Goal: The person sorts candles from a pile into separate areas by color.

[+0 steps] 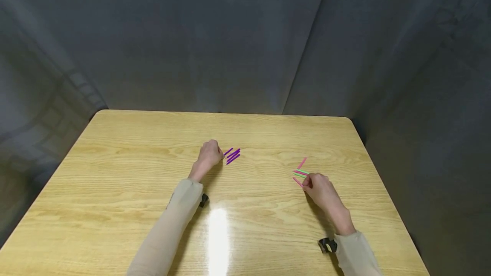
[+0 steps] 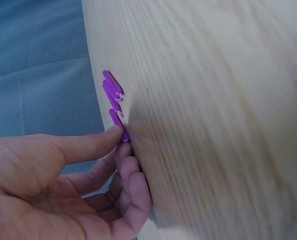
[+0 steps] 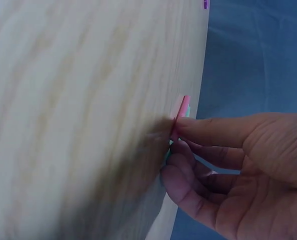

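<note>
My left hand [image 1: 209, 154] pinches the near end of a thin purple stick [image 2: 115, 118] between thumb and fingers, low over the wooden table. Just beyond its fingertips, several more purple sticks [image 1: 233, 159] lie slanted side by side. Over on the right, my right hand [image 1: 322, 191] pinches one end of a pink stick [image 3: 181, 110] between thumb and fingertips, close to the tabletop. Green sticks [image 1: 300, 175] lie by those fingers, with another pink one between them, their right ends partly hidden by the hand. A further pink stick [image 1: 302, 163] lies tilted just behind them.
The wood-grain table [image 1: 153, 139] has rounded far corners. Dark grey cloth [image 1: 230, 46] hangs behind it and along both sides. Black wrist cameras sit at the left cuff [image 1: 204, 200] and right cuff [image 1: 327, 245]. A bright reflection shows on the near tabletop.
</note>
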### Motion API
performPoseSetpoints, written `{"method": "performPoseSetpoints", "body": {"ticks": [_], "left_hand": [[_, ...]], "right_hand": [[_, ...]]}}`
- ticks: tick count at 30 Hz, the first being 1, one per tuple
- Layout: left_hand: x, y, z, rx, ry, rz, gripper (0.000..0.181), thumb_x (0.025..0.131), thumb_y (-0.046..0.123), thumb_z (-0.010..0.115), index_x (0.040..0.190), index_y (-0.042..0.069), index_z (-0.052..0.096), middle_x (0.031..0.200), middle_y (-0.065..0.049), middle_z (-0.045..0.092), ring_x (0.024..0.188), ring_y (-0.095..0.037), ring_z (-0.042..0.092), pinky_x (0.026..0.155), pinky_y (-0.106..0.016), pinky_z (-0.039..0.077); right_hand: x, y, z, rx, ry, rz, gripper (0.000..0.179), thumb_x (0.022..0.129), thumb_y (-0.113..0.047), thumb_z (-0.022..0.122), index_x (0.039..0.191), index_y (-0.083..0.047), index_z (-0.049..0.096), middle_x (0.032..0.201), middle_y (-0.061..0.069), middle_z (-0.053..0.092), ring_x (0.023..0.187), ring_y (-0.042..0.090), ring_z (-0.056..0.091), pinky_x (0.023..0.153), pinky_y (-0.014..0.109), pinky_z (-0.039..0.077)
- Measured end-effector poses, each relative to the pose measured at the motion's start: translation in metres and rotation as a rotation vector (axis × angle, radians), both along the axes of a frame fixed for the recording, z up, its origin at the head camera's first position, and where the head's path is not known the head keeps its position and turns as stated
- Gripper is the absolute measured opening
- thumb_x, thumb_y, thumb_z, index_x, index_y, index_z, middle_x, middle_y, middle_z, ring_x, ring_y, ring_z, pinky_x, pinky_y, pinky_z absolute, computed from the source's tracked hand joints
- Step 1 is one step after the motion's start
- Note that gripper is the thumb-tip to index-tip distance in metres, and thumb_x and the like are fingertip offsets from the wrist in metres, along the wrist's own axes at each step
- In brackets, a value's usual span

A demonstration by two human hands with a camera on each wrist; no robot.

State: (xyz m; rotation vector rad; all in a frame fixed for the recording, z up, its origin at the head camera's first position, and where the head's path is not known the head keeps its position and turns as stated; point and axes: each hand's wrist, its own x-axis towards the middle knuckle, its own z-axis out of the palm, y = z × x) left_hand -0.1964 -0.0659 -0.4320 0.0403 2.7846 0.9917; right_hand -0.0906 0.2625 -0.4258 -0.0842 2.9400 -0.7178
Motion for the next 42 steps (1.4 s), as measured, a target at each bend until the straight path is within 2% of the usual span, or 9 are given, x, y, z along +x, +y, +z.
{"method": "performPoseSetpoints", "body": {"ticks": [6,14,22,25,30,33,35,37,42], "left_hand": [[0.0,-0.001,-0.001,0.034,0.016,-0.013,0.038,0.084,-0.006,0.06,0.051,0.009,0.05,0.046,0.001,0.039,0.041,-0.009,0.032,0.041,-0.021,0.028],[0.0,0.0,-0.002,0.052,-0.011,-0.004,0.024,0.083,-0.007,0.059,0.061,0.002,0.062,0.051,-0.001,0.047,0.045,-0.01,0.037,0.043,-0.022,0.03],[0.001,0.002,-0.004,0.084,-0.013,-0.003,0.042,0.085,-0.007,0.06,0.048,0.008,0.047,0.049,-0.001,0.045,0.041,-0.008,0.03,0.039,-0.02,0.024],[0.0,0.002,-0.004,0.106,-0.008,-0.015,0.048,0.086,-0.004,0.064,0.046,0.011,0.042,0.049,-0.003,0.049,0.041,-0.007,0.029,0.039,-0.019,0.024],[0.0,0.0,-0.008,0.122,0.023,-0.025,0.05,0.086,-0.001,0.067,0.046,0.012,0.041,0.058,-0.006,0.061,0.041,-0.006,0.028,0.04,-0.019,0.024],[0.001,-0.003,-0.01,0.128,0.002,-0.032,0.05,0.088,0.004,0.067,0.047,0.013,0.04,0.053,-0.002,0.053,0.042,-0.007,0.026,0.04,-0.019,0.023],[0.002,-0.005,-0.011,0.142,-0.022,-0.035,0.051,0.089,0.007,0.067,0.047,0.013,0.04,0.049,0.003,0.044,0.041,-0.007,0.025,0.039,-0.019,0.022],[0.001,-0.007,-0.011,0.152,-0.043,-0.036,0.051,0.09,0.01,0.067,0.047,0.013,0.039,0.045,0.003,0.031,0.041,-0.007,0.024,0.039,-0.02,0.021],[0.0,-0.014,-0.01,0.161,-0.073,-0.022,0.05,0.091,0.011,0.066,0.049,0.012,0.039,0.045,0.003,0.033,0.042,-0.008,0.023,0.039,-0.02,0.02]], "right_hand": [[-0.003,-0.002,-0.003,-0.012,-0.026,0.004,0.008,0.083,0.005,0.065,0.079,-0.001,0.062,0.071,0.003,0.058,0.062,0.015,0.047,0.055,0.029,0.041],[-0.003,-0.008,-0.004,-0.003,-0.036,0.018,0.009,0.084,0.005,0.063,0.078,-0.002,0.063,0.071,0.002,0.058,0.062,0.015,0.047,0.055,0.029,0.042],[0.001,-0.013,-0.003,-0.004,-0.064,0.017,0.012,0.086,0.005,0.063,0.077,-0.003,0.062,0.071,0.002,0.055,0.063,0.016,0.045,0.057,0.03,0.041],[0.001,-0.014,-0.003,0.007,-0.052,0.016,0.011,0.084,0.005,0.064,0.077,-0.003,0.063,0.071,0.001,0.056,0.064,0.015,0.047,0.058,0.03,0.042],[-0.003,-0.021,-0.003,-0.01,-0.045,0.054,0.011,0.083,0.005,0.066,0.077,-0.003,0.063,0.072,0.0,0.057,0.065,0.015,0.048,0.061,0.031,0.044],[-0.004,-0.027,-0.004,-0.028,-0.046,0.073,0.012,0.083,0.005,0.067,0.077,-0.004,0.062,0.071,0.0,0.055,0.066,0.014,0.047,0.061,0.03,0.043],[-0.003,-0.032,-0.005,-0.041,-0.045,0.08,0.013,0.083,0.006,0.067,0.076,-0.004,0.061,0.071,0.0,0.053,0.066,0.014,0.046,0.061,0.029,0.042],[-0.003,-0.036,-0.005,-0.058,-0.05,0.089,0.015,0.084,0.006,0.065,0.075,-0.005,0.06,0.071,0.0,0.051,0.065,0.014,0.044,0.06,0.028,0.04],[-0.004,-0.05,-0.005,-0.087,-0.091,0.121,0.015,0.086,0.005,0.065,0.075,-0.005,0.06,0.07,-0.001,0.05,0.063,0.013,0.043,0.058,0.026,0.038]]}}
